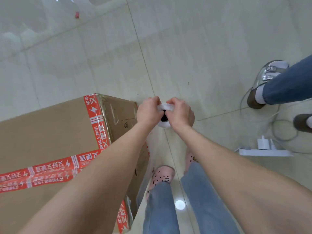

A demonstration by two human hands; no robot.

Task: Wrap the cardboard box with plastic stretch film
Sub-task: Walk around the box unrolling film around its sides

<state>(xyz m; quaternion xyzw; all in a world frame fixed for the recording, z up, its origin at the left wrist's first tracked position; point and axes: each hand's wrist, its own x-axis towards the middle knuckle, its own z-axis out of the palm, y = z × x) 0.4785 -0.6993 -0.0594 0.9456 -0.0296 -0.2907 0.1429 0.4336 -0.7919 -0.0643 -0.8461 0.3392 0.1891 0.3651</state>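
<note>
A tall cardboard box (pixel 50 132) with red printed tape stands on the floor at my left. Glossy film shows on its right side face. Both hands hold a white roll of stretch film (pixel 166 108) upright just right of the box's far corner. My left hand (pixel 147 111) grips the roll's top from the left. My right hand (pixel 181 113) grips it from the right. The roll's dark core hole shows between my fingers. A thin sheet of film runs down from the roll toward the box's near side.
My feet in pink clogs (pixel 163 176) stand right of the box. Another person's legs and shoes (pixel 266 85) are at the right. A white power strip (pixel 265 151) with a plug and looping cables lies on the tiled floor at the right.
</note>
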